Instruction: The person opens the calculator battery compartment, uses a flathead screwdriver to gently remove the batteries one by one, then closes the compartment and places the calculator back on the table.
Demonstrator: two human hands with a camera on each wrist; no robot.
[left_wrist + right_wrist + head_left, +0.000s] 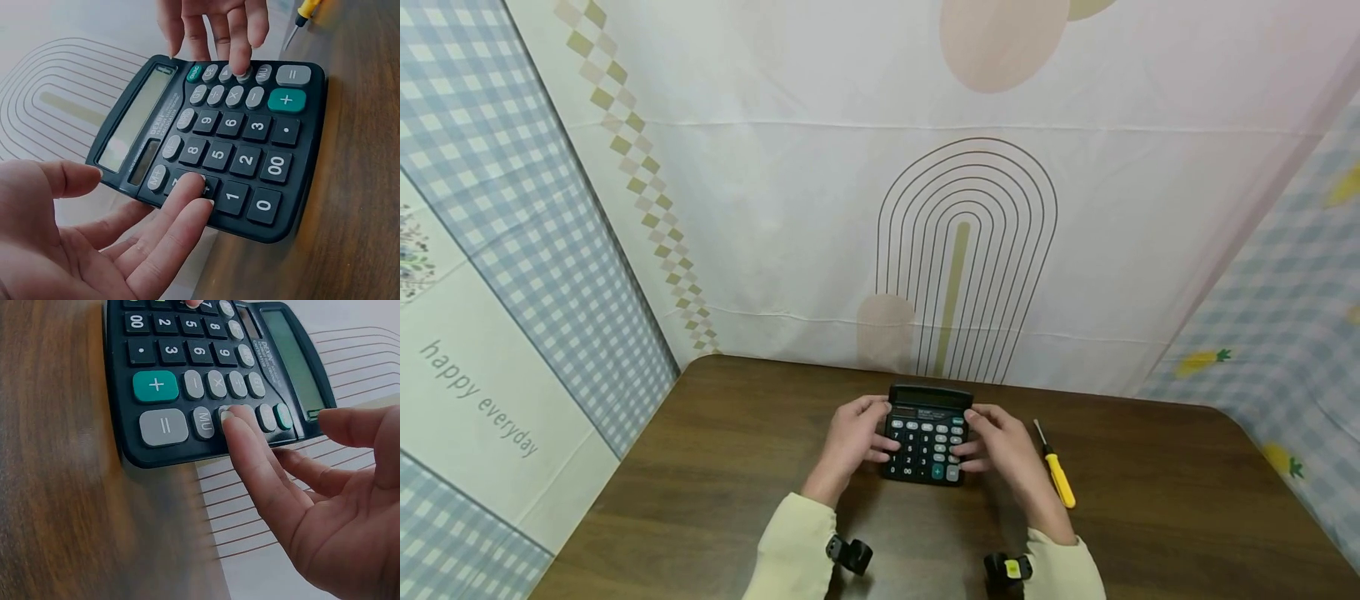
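Note:
A black desk calculator [922, 448] with grey and green keys stands tilted up over the table, its display at the top edge. My left hand [852, 435] holds its left side. In the left wrist view the left thumb [74, 178] is at the edge by the display, two fingertips lie over the number keys, and another finger passes behind the case. My right hand [1004, 443] holds the opposite side. The right wrist view shows the right thumb [350, 427] at the display corner and a fingertip over the small grey keys, with other fingers partly hidden behind the case.
A screwdriver [1058, 479] with a yellow handle lies on the brown wooden table [700, 483], right of my right hand. A patterned white cloth [775, 217] hangs behind the table's far edge, with blue checked cloth [497, 108] at the left.

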